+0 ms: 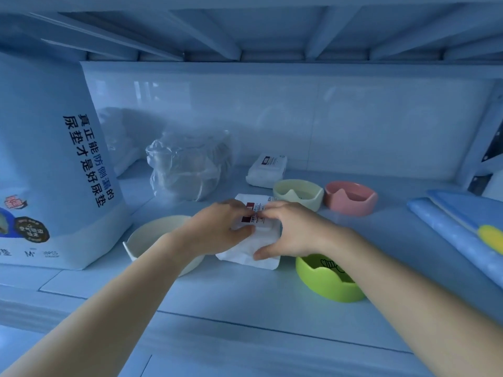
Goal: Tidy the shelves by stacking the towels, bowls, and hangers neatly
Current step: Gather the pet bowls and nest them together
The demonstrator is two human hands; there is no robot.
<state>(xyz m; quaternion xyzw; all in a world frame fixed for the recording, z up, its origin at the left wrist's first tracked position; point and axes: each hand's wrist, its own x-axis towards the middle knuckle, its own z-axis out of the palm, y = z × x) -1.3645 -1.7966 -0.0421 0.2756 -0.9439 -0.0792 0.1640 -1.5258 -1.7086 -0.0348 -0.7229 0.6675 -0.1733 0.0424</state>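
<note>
- Your left hand (217, 227) and right hand (288, 229) are close together, fingertips almost meeting, and both grip the near towel pack (268, 238). Fingers lie over its labelled top; the right thumb pinches the near edge.
- The pack sits on the shelf (245, 308) between the cream bowl (152, 235) on the left and the green bowl (326, 284) on the right. You cannot tell whether it is lifted or resting.
- Step in hand, as judged: towel stacking. The bowls are unstacked and no hangers are in view.
- Beyond the pack stand the pale yellow bowl (298, 193) and the pink bowl (351, 198), just beside each other.
- The second towel pack (268, 170) lies behind the yellow bowl, near the back wall. It is the likely stacking target.
- Next move, as judged: carry the held pack over the yellow bowl without clipping its rim, then align the edges on the far pack.
- A clear plastic bag (185, 170) stands far left of the target.
</note>
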